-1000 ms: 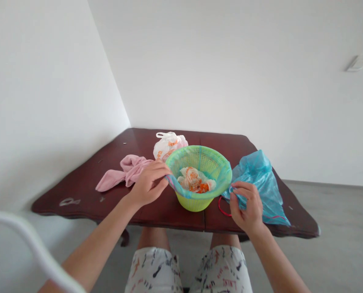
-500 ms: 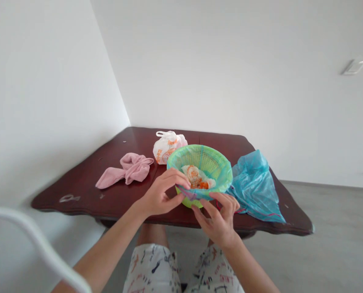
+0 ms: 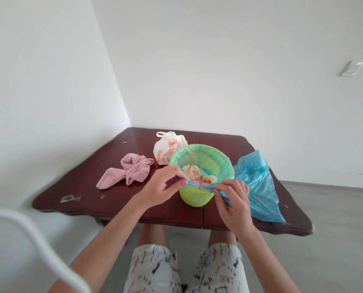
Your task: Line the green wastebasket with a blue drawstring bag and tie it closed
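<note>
At the basket (image 3: 196,198) — fingers (image 3: 174,171) pinch liner (image 3: 207,186).

There's room in front of the cloth (image 3: 135,170). The blue bag (image 3: 260,185) blocks the right side of the basket (image 3: 196,198).

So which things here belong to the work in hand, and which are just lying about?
In hand:
- blue liner, pinched by the left hand and right hand at the near rim
- green basket, which it lines
- crumpled bag inside, probably

Apparently lying about:
- pink cloth
- white bag behind the basket
- blue bag on the right
</note>
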The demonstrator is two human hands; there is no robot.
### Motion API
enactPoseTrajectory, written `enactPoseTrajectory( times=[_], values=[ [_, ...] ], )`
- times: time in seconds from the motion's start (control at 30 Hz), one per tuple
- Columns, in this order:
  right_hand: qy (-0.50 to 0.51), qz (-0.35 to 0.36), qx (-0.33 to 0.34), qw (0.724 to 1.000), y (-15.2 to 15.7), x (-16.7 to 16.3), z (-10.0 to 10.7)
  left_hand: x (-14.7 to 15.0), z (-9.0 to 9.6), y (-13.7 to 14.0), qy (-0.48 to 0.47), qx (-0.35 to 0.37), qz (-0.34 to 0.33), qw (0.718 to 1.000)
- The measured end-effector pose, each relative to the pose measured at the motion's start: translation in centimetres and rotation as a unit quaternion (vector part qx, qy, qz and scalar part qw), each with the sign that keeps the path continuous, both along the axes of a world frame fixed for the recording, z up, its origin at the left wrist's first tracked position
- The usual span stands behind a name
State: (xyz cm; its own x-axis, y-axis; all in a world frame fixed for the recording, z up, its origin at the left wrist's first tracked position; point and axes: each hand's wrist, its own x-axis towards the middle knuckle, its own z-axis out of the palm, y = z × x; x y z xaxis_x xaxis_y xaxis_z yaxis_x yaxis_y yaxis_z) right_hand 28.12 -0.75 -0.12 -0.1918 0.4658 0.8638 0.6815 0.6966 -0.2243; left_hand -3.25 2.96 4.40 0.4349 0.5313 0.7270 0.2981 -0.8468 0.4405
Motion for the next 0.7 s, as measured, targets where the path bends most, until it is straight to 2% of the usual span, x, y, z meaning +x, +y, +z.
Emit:
enactPoseTrajectory(
  times=[0.1, 0.27, 0.4, 0.5, 0.6, 0.7],
  values=[
    [-0.029, 0.017, -0.024, 0.999, 0.4, 0.9, 0.6, 0.0, -0.3, 0.7, -0.004, -0.004, 0.029, 1.0],
    [-0.062, 0.023, -0.016, 0.998, 1.8, 3.1, 1.2, -1.9, -0.9, 2.3, 0.05, 0.08, 0.116, 0.989],
    [-0.07, 0.02, 0.023, 0.997, 3.2, 5.0, 2.4, -4.3, -0.7, 3.1, 0.115, 0.109, 0.125, 0.979],
    [-0.079, 0.029, 0.003, 0.996, 4.3, 6.1, 3.4, -5.2, -0.7, 3.1, 0.135, 0.128, 0.142, 0.972],
    [-0.086, 0.053, -0.048, 0.994, 5.3, 6.4, 4.1, -5.0, -0.8, 2.9, 0.113, 0.086, 0.139, 0.98],
    [-0.08, 0.071, -0.068, 0.992, 6.0, 6.4, 4.6, -4.2, -1.0, 2.8, 0.052, -0.012, 0.144, 0.988]
  ],
)
